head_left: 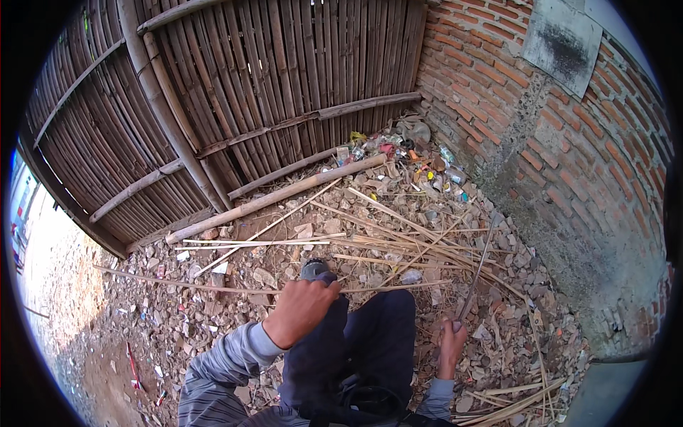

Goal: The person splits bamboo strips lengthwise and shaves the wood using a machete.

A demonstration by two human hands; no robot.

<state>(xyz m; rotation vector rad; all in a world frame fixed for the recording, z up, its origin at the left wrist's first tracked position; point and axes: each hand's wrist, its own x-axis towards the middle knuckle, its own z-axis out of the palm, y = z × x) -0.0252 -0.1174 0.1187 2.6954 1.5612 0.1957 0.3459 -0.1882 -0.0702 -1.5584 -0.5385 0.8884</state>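
My left hand (304,307) is closed in front of my left knee, with a long, thin bamboo strip (398,287) in its grip. The strip runs out to both sides of the fist, its far left end reaching over the rubble. Something dark shows at the fingertips; I cannot tell whether it is a covering on them. Low on the right, my right hand (451,345) grips a machete (471,295), its long narrow blade pointing up and away from me. The blade is apart from the strip in my left hand. Split bamboo strips (398,242) lie loosely heaped ahead of my knees.
A bamboo pole (277,198) lies along the foot of a slatted bamboo fence (284,78). Litter (427,160) is piled in the corner by a brick wall (569,149). More bamboo strips (512,406) rest at the lower right. Stony rubble (192,320) covers the ground.
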